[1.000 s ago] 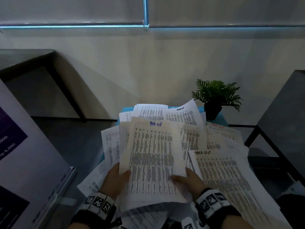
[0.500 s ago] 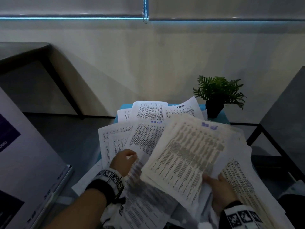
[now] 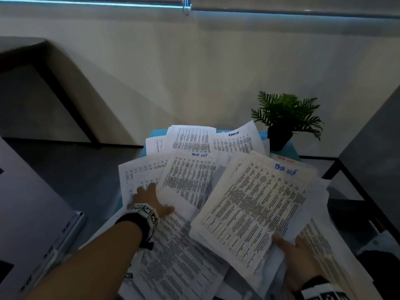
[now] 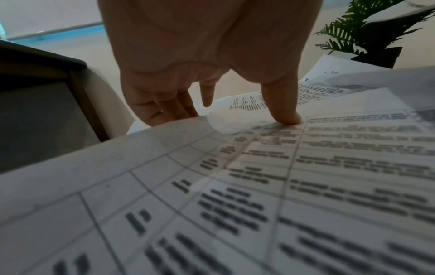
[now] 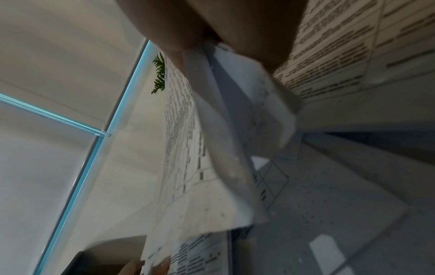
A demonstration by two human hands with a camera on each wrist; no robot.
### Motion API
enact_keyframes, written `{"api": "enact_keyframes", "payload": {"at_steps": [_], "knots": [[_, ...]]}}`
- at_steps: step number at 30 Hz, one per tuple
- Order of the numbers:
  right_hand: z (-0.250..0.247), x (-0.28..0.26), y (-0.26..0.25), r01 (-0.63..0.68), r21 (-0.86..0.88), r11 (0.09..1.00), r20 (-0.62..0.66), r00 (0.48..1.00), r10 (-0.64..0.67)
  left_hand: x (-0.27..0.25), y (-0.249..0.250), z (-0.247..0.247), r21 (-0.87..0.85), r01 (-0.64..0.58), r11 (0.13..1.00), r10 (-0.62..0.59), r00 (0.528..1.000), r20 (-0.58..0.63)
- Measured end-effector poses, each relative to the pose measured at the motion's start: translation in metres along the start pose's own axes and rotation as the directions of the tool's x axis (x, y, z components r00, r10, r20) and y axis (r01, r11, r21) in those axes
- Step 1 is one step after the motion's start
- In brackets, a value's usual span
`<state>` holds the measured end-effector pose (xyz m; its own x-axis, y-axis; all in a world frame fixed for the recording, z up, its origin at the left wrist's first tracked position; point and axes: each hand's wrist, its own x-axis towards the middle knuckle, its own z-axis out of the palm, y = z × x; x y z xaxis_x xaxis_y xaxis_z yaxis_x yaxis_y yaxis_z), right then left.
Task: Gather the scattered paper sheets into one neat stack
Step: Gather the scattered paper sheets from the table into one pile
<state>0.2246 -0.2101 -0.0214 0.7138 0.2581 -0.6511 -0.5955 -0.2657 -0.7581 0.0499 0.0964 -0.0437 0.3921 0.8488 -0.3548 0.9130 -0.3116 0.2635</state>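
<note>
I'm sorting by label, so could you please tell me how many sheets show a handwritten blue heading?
2, both reading roughly "Task List": one on the bundle the right hand grips, one on the sheet beside the left hand. Others may be buried.

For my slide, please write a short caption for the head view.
Right hand grips a paper bundle while left hand presses loose sheets.
</note>
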Motion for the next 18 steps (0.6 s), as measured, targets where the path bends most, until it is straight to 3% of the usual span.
{"api": "enact_keyframes", "payload": {"at_steps": [5, 8, 9, 11, 13, 18], "knots": [[-0.006, 0.001, 0.002, 0.001, 0.033, 0.999, 0.019, 1.000, -0.002, -0.005, -0.009, -0.014, -0.067, -0.016, 0.998, 0.018, 1.000, 0.020], [-0.008, -0.005, 0.002, -0.006, 0.045, 0.999, 0.027, 1.000, 0.005, -0.012, -0.002, -0.021, 0.039, -0.196, 0.980, 0.197, 0.980, -0.031], [-0.009, -0.006, 0.002, 0.005, 0.050, 0.999, 0.026, 1.000, -0.006, -0.015, 0.006, -0.022, 0.120, -0.310, 0.943, 0.312, 0.950, 0.001], [-0.010, -0.007, 0.002, 0.016, 0.058, 0.998, 0.032, 0.999, -0.017, -0.023, 0.028, -0.021, 0.270, -0.522, 0.809, 0.488, 0.853, 0.188], [-0.011, -0.008, 0.003, 0.021, 0.050, 0.999, 0.032, 0.999, -0.022, -0.024, 0.046, -0.016, 0.393, -0.611, 0.687, 0.521, 0.792, 0.318], [-0.015, -0.010, 0.006, 0.051, 0.030, 0.998, 0.051, 0.997, -0.052, -0.016, 0.069, -0.017, 0.583, -0.624, 0.521, 0.438, 0.781, 0.445]]}}
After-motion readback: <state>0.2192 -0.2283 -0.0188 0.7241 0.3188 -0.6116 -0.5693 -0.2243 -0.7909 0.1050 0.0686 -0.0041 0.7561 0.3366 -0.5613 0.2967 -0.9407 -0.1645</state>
